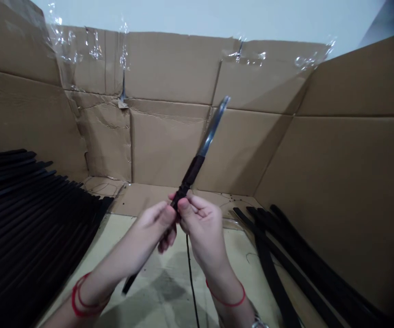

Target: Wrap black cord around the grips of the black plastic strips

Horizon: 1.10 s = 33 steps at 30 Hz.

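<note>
Slender dark strip [193, 169] with a shiny, bluish upper end runs diagonally through the centre of the frame, held up in both hands. Its glossy tip leans toward the upper right, in front of the cardboard wall [169, 141]; below the gloss comes a dark brown, wrapped-looking section, narrowing just above the fingers. Its black lower end shows beneath the left forearm, at the lower centre-left.

The left hand [154, 221], left of centre, is closed around the strip, thumb laid along it and fingers curled beneath. The right hand [205, 225], just right of centre, pinches the same stretch between its thumb and bent fingers, the two thumbs close together. How tightly either grips cannot be told. A thin black cord [191, 278] hangs from just below the hands to the bottom edge of the frame.

Red bands circle both wrists, a doubled one [75, 296] at the lower left and a single one [231, 304] at the lower right, with part of a metal watch [259, 325] at the bottom edge.

A dense row of black strips [39, 218] fills the lower left; several loose, curving black bands [275, 273] lie at the lower right. Between them spreads a pale board [123, 230]. Clear tape [58, 45] glints along the cardboard's upper edge.
</note>
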Available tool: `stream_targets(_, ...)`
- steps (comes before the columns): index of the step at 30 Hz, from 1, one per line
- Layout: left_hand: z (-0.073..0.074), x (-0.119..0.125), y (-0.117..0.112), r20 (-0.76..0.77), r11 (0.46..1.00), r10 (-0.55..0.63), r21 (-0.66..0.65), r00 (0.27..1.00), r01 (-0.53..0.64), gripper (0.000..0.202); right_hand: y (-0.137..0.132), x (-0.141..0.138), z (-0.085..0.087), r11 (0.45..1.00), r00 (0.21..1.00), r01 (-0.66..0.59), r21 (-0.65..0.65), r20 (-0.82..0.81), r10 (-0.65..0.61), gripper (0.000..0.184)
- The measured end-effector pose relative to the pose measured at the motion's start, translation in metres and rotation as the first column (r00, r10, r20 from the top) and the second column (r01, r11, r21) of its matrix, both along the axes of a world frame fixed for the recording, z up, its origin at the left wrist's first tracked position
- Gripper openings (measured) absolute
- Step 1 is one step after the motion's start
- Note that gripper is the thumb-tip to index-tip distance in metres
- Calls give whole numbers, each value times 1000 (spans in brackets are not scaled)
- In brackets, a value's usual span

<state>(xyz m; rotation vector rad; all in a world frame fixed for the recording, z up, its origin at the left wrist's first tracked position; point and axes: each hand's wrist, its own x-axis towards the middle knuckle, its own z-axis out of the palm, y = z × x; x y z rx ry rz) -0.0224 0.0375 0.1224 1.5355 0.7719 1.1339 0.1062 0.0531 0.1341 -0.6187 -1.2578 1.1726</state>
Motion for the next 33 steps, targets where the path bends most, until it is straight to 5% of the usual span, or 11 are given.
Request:
stream_targets(3, 0, 2, 2, 10, 989, 140, 55, 990, -141, 55, 1, 3, 1, 1000, 1000, 22, 16, 5, -22, 35)
stream_targets(6, -1, 1, 6, 70, 961, -182, -199, 981, 193, 63, -6, 4, 7, 998, 996, -38, 44, 81, 35, 32)
stream_targets(9, -3, -2, 9, 53, 996, 87, 2, 995, -87, 64, -13, 2, 11, 987, 987, 141, 78, 72, -147, 29)
stream_targets(11, -3, -4, 7, 46, 989, 146, -24, 988, -145, 64, -15, 1, 11, 998, 996, 63, 30, 57, -64, 31)
stream_targets(15, -2, 2, -2, 136, 904, -237, -331, 962, 269, 63, -12, 2, 10, 988, 987, -149, -38, 46, 151, 39)
stream_targets(17, -2, 7, -7, 107, 988, -37, -143, 994, 53, 58, -12, 1, 11, 1000, 1000, 2, -17, 3, -2, 30)
stream_targets(19, -2, 10, -9, 56, 978, 191, 69, 980, -194, 51, -13, 1, 13, 996, 995, 93, -15, -25, -93, 26)
stream_targets(24, -3, 4, -4, 79, 971, -186, -136, 979, 195, 59, -20, 3, 17, 999, 986, -26, 34, 166, 20, 32)
stream_targets(27, -2, 2, -1, 28, 999, 37, -2, 999, -37, 55, -18, 1, 13, 994, 987, 89, 67, 125, -97, 36)
stream_targets(29, -1, 0, -3, 6, 980, 191, 56, 981, -191, 55, -13, 1, 10, 999, 996, -22, 25, 83, 20, 37)
stream_targets(33, 2, -3, -8, 53, 959, -217, -174, 975, 223, 60, -5, 5, 6, 965, 965, -261, -42, 32, 262, 38)
